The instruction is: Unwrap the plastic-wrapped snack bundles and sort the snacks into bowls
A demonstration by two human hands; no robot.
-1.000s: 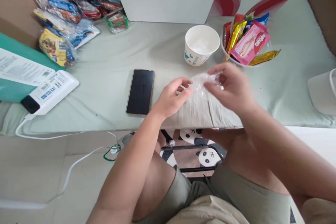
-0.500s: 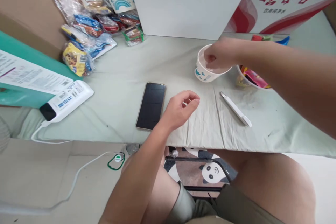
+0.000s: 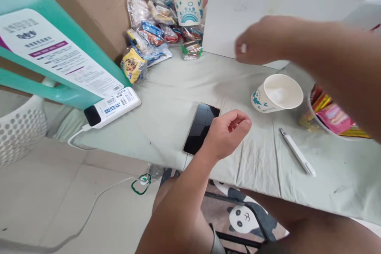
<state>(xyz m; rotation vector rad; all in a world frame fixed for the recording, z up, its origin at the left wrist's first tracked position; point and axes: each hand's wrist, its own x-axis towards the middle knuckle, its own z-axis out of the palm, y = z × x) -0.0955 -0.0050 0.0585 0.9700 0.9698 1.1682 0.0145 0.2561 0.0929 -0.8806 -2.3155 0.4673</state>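
My right hand (image 3: 256, 41), smeared by motion, is raised in front of the white box, above and left of a paper cup (image 3: 258, 101) with blue print. Its fingers are closed, and a small white piece (image 3: 243, 48) shows at their tips; its kind is unclear. Pale white contents, too blurred to name, lie in the cup. My left hand (image 3: 228, 133) rests on the table with fingers curled towards the thumb and nothing visible in them. Its wrist overlaps the corner of a dark-screened phone (image 3: 200, 125). A white slim cutter-like tool (image 3: 297, 152) lies right of it.
A tub of colourful packets (image 3: 335, 117) stands at the right, partly behind my right arm. Wrapped snacks (image 3: 151, 33) and another printed cup (image 3: 189, 8) are at the back. A white power bank (image 3: 114, 109) with a cable leans by a green jug (image 3: 68, 43) at left.
My right hand has come up out of the paper cup and moved to its upper left. The view has turned left, shifting things rightward. My left hand stays beside the phone.
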